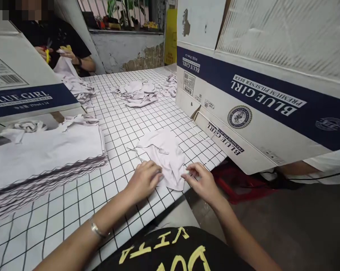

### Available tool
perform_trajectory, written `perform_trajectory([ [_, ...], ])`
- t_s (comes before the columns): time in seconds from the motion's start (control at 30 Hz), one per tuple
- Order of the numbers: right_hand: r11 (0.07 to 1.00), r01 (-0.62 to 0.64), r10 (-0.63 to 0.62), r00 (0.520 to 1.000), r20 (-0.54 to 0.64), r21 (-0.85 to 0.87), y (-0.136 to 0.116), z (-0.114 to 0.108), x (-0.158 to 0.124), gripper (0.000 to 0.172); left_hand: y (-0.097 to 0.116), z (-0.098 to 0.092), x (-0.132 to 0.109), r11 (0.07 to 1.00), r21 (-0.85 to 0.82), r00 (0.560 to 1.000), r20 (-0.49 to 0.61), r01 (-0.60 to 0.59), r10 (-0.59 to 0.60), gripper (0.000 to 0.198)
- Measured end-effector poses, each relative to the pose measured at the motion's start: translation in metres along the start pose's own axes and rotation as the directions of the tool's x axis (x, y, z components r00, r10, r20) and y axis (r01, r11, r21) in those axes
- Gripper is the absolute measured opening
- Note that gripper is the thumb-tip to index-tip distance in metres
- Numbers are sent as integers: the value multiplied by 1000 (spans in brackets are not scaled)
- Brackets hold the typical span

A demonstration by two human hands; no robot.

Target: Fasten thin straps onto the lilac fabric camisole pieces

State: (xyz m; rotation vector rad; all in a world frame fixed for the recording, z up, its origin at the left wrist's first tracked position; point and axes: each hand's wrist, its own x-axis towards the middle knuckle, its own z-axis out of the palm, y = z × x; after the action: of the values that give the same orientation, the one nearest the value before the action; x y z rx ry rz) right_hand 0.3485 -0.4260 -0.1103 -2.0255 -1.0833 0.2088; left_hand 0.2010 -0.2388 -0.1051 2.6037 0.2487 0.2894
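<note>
A small pale pinkish-white garment piece (171, 160) lies crumpled on the checked tabletop in front of me, with a small tag-like strip on it. Curled at its lower left edge, my left hand (146, 178) has fingers and thumb closed on the fabric. My right hand (201, 181) pinches its right edge between thumb and fingers, close to the table's edge. A thin strap or cord end sticks out at the garment's upper left.
Left is a stack of pale fabric pieces (51, 150) with dark wavy edges, beside a carton (31, 90). A large carton (260, 86) stands right. Garment piles (137, 93) lie farther back. Across the table, a person (71, 41) holds yellow-handled scissors (47, 55) and cloth.
</note>
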Motion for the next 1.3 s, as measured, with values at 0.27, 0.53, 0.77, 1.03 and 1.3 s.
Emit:
perform_trajectory([
  [0.27, 969, -90, 147, 959, 242, -231, 20, -30, 30, 10, 4, -13, 38, 978, 208, 976, 213, 7, -53, 28],
  [0.53, 869, -376, 388, 921, -29, -322, 46, -51, 20, 58, -22, 10, 193, 921, -42, 920, 90, 386, -382, 54],
  [0.77, 979, -202, 197, 964, 178, 9, 71, -71, 39, 26, -32, -40, 211, 829, -508, 970, 76, 236, -229, 24],
  [1.03, 988, -32, 55, 987, -154, 151, 39, -116, 201, 25, -34, -213, 223, 894, -446, 857, -476, -41, -198, 15],
  [1.3, 974, 125, -167, 959, -230, -187, -9, -110, 189, 12, -12, -207, 77, 987, -11, 809, -571, 161, -138, 19],
])
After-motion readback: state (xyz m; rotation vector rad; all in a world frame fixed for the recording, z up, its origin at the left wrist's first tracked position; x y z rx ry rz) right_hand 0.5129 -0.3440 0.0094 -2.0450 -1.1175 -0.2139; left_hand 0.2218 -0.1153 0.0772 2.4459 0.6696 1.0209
